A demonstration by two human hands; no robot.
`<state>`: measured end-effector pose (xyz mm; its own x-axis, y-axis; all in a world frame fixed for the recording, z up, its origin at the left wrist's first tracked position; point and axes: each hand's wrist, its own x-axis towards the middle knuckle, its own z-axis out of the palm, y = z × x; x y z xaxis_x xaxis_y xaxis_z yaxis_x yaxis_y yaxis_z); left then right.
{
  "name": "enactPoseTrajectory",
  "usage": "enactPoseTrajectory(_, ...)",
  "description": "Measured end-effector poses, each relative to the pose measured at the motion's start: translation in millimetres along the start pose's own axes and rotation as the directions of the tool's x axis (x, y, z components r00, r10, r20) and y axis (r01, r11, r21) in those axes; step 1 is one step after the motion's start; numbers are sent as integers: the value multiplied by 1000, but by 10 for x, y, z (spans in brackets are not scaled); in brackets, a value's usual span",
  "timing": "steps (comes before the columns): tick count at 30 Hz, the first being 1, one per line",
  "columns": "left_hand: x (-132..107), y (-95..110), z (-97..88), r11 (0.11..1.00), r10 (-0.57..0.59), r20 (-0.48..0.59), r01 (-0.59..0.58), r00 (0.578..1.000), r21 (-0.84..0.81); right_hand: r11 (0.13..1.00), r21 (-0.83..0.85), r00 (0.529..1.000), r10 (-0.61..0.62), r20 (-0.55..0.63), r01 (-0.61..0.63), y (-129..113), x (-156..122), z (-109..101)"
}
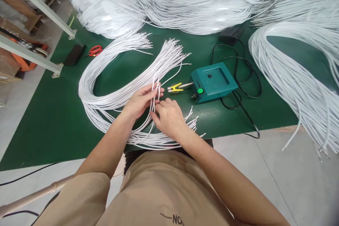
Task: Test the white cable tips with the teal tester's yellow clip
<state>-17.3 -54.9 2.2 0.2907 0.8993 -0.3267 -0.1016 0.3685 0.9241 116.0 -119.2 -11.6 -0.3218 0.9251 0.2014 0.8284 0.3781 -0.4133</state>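
Observation:
Several white wires [153, 104] run upright between my two hands near the table's front edge. My left hand [141, 100] pinches them between thumb and fingers. Just to its right, my right hand [169, 116] is closed with its fingertips at the same wires; its grip is partly hidden. A curved bundle of white wires [88, 81] lies around and under my hands, its cut ends pointing right. Close to my fingers is the yellow-clipped shaft [175, 88] of a teal machine [215, 81] with a green button.
Large heaps of white wire [111, 3] line the back of the green table [34, 127]. Another wire bundle [280, 53] hangs over the front edge at right. Red-handled scissors [95, 50] and a dark case [75, 55] lie left. A black cable [249, 65] loops behind the machine.

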Motion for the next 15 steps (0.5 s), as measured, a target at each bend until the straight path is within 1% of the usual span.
enactPoseTrajectory(2, -1, 1, -10, 999, 24, -67, -26, 997, -26, 998, 39, 998, 55, -11, -55, -26, -14, 19)
enactPoseTrajectory(4, 10, -2, -34, 997, 40, -117, -48, 992, -66, 995, 72, 996, 75, -48, -71, -47, -26, 32)
enactPoseTrajectory(7, 26, -14, -80, 991, 25, -131, -41, 991, -125, 990, 124, 992, 75, -103, -62, -69, -30, 33)
enactPoseTrajectory(9, 21, -20, -106, 988, 25, -126, -44, 992, -147, 978, 169, 988, 134, -77, -120, -81, -26, 18)
enactPoseTrajectory(12, -18, -22, -120, 992, 36, -122, -50, 992, -118, 932, 249, 963, 268, 13, -263, -95, -21, -21)
enactPoseTrajectory(15, -67, -32, -97, 999, -40, -54, 39, 998, -11, 880, 326, 937, 341, 73, -346, -71, -13, -68)
